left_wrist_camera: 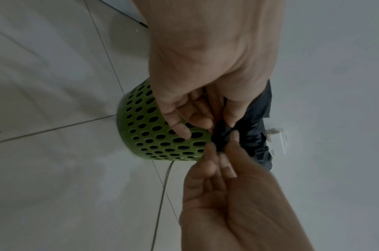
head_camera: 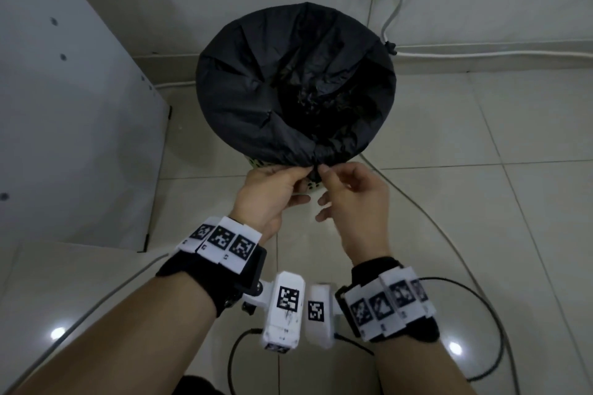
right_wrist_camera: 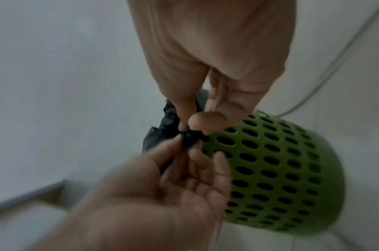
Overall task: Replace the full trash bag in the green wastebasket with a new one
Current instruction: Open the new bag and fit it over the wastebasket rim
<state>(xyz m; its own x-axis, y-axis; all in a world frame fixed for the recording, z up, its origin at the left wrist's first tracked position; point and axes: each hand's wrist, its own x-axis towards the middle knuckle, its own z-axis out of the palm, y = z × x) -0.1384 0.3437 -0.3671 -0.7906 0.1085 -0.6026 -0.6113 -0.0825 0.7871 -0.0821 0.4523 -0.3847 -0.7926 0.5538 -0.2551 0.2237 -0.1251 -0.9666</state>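
Left hand (head_camera: 272, 192) and right hand (head_camera: 349, 199) together pinched the trash bag (head_camera: 288, 86) knot (left_wrist_camera: 221, 135) between them; hard tugging risked tearing the film.

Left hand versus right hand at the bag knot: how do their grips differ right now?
The left hand pinches the knot of the black trash bag from its left side, its other fingers lying against the green wastebasket. The right hand pinches from the right side, its spare fingers curled clear of the wastebasket. Both use thumb and fingertips on the same bunched plastic.
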